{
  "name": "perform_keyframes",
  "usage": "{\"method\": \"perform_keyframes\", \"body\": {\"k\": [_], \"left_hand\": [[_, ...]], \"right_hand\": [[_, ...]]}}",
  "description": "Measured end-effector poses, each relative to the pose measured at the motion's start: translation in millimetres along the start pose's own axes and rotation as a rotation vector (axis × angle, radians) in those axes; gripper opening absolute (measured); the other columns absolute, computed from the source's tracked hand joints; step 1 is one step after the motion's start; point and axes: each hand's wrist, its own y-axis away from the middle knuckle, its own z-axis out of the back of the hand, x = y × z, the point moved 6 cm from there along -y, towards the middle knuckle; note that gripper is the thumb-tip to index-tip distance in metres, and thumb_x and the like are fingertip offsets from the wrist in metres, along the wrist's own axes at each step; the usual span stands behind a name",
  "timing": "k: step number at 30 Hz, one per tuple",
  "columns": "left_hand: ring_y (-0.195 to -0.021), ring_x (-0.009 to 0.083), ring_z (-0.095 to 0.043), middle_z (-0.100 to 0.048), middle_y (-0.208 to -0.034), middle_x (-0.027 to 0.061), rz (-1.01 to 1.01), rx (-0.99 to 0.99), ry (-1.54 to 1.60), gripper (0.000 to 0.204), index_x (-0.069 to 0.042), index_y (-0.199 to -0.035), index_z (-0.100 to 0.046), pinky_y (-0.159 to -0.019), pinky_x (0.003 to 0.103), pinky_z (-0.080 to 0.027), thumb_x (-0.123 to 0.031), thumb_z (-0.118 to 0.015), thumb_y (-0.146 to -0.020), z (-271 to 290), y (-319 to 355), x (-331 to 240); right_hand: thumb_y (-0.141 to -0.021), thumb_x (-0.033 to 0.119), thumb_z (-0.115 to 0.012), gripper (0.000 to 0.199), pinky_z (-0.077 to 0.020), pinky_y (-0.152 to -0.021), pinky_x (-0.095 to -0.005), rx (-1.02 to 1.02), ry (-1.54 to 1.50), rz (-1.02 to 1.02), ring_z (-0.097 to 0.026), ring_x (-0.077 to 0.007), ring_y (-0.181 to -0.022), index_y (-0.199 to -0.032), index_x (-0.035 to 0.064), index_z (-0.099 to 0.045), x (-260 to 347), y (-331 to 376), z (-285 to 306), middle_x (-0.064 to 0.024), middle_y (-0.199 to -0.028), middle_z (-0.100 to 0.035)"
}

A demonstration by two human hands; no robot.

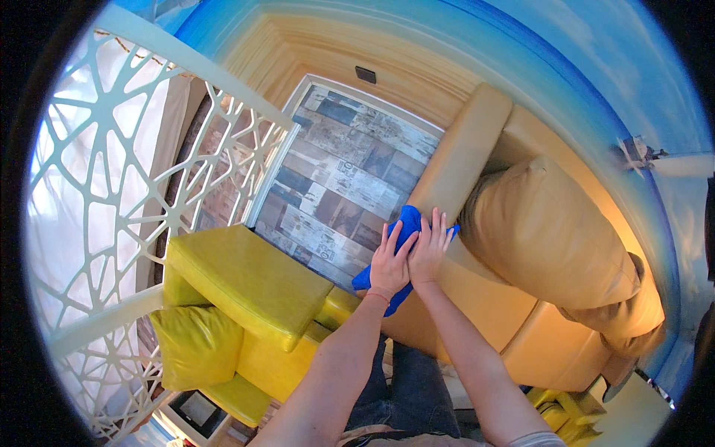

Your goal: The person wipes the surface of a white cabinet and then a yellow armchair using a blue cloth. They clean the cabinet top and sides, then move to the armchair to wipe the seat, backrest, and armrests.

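Note:
A bright blue cloth lies bunched at the near end of the tan sofa's armrest. My left hand rests flat on the cloth with its fingers stretched forward. Beside it, my right hand also presses on the cloth, fingers extended and slightly apart. The two hands touch near the thumbs. Cloth edges show around both of them, while the part under the palms is hidden.
Large tan cushions lean along the sofa's back on the right. To the left stand a yellow-green armchair with a matching pillow and a white lattice partition. Patchwork-patterned flooring lies ahead, below a wood-look wall.

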Motion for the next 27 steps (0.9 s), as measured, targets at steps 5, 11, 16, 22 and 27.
{"method": "perform_keyframes", "body": {"k": [5,11,16,22,27], "left_hand": [[-0.141,0.0488,-0.035,-0.04,-0.154,0.0176,0.012,0.031,0.026,0.047,-0.021,-0.138,-0.058,-0.104,0.05,-0.045,-0.016,-0.054,-0.091,-1.2,-1.6,1.7],[-0.138,0.0492,-0.04,-0.041,-0.153,0.0171,0.003,0.012,0.028,0.048,-0.022,-0.138,-0.058,-0.101,0.048,-0.047,-0.017,-0.057,-0.09,1.0,-0.7,-1.6],[-0.139,0.0486,-0.039,-0.04,-0.154,0.0165,0.011,0.025,0.034,0.048,-0.022,-0.138,-0.058,-0.1,0.048,-0.047,-0.017,-0.057,-0.091,-0.3,-1.8,-0.7],[-0.139,0.0479,-0.039,-0.041,-0.154,0.016,0.016,0.034,0.028,0.047,-0.023,-0.138,-0.059,-0.1,0.047,-0.047,-0.016,-0.056,-0.091,-1.1,-1.2,0.1],[-0.139,0.0487,-0.039,-0.042,-0.152,0.0165,0.026,0.04,0.037,0.046,-0.022,-0.136,-0.06,-0.099,0.047,-0.048,-0.017,-0.056,-0.091,-0.5,-2.8,-1.6]], "right_hand": [[-0.096,0.016,-0.052,0.037,-0.0206,-0.116,-0.0639,-0.002,-0.013,0.007,-0.033,-0.0379,-0.145,-0.132,0.0073,-0.056,2.7,-1.1,2.3,-0.014,-0.156,-0.039],[-0.096,0.017,-0.052,0.038,-0.0196,-0.116,-0.0637,0.001,0.003,0.015,-0.033,-0.0375,-0.146,-0.133,0.0077,-0.055,0.5,0.1,1.5,-0.0134,-0.157,-0.038],[-0.096,0.018,-0.052,0.039,-0.0192,-0.116,-0.0637,0.002,0.012,0.015,-0.032,-0.0378,-0.146,-0.133,0.0077,-0.055,1.9,-2.3,2.8,-0.0131,-0.157,-0.038],[-0.096,0.017,-0.052,0.038,-0.0194,-0.116,-0.0639,0.02,0.029,0.002,-0.032,-0.0377,-0.146,-0.132,0.0078,-0.056,0.3,0.4,1.2,-0.0142,-0.157,-0.038],[-0.094,0.017,-0.054,0.038,-0.02,-0.116,-0.0639,0.027,0.024,-0.01,-0.033,-0.0382,-0.146,-0.13,0.0083,-0.057,-1.4,-0.1,0.0,-0.0142,-0.156,-0.038]]}}
